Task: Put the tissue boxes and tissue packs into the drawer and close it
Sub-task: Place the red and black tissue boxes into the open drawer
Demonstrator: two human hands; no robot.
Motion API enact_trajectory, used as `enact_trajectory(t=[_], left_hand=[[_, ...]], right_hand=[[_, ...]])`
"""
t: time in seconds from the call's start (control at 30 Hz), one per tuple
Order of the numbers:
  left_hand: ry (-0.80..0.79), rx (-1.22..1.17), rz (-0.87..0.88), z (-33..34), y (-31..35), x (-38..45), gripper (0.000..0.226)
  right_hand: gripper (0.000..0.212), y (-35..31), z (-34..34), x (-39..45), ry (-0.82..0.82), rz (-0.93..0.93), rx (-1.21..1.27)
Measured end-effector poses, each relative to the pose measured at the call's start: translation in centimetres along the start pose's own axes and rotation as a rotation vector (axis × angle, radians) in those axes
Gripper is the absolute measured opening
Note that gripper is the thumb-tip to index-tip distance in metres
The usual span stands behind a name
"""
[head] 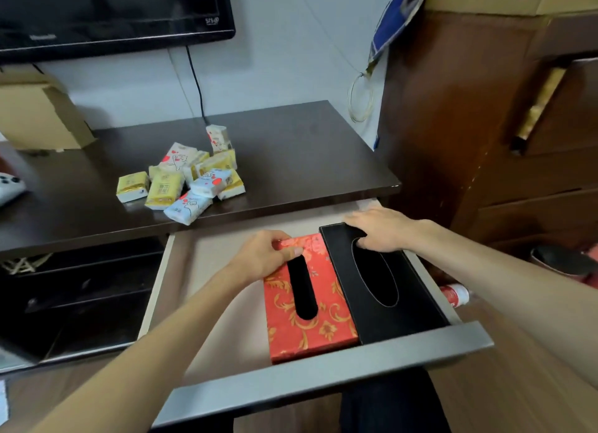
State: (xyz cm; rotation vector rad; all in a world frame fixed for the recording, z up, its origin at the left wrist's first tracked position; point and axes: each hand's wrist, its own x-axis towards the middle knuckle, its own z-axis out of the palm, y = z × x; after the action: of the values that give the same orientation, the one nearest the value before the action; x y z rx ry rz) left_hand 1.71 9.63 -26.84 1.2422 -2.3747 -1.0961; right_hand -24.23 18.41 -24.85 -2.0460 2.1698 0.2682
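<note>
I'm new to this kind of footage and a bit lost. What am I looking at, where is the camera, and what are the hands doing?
There is no machine here: a person wears a camera on the head, looking down at their own bare arms. The left hand rests on a red tissue box, the right hand on a black tissue box. Both boxes lie side by side in the open drawer. A pile of small tissue packs waits on the dark tabletop behind.
</note>
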Motion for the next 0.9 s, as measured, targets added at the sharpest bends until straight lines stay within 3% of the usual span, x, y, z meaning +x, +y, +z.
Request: enact_trajectory(t=[0.2, 0.4, 0.67, 0.8, 0.9], left_hand=[[-0.036, -0.034, 0.003, 0.3, -0.1, -0.5, 0.031], [-0.018, -0.020, 0.010, 0.7, -0.4, -1.3, 0.034], [-0.006, -0.032, 0.000, 1.2, -0.4, -2.5, 0.033], [-0.013, -0.015, 0.018, 1.5, -0.2, -3.5, 0.036], [-0.021, 0.000, 0.041, 1.3, 0.2, -4.0, 0.036]], right_hand=[[0.059, 0.4, 0.8, 0.2, -0.006, 0.051, 0.098], [0.068, -0.2, 1.0, -0.7, 0.023, 0.074, 0.198], [0.050, -1.7, 0.5, -2.3, -0.001, 0.091, 0.261], [0.061, -2.3, 0.4, -3.0, -0.010, 0.119, 0.265], [0.041, -2.5, 0.4, -2.6, -0.019, 0.130, 0.284]])
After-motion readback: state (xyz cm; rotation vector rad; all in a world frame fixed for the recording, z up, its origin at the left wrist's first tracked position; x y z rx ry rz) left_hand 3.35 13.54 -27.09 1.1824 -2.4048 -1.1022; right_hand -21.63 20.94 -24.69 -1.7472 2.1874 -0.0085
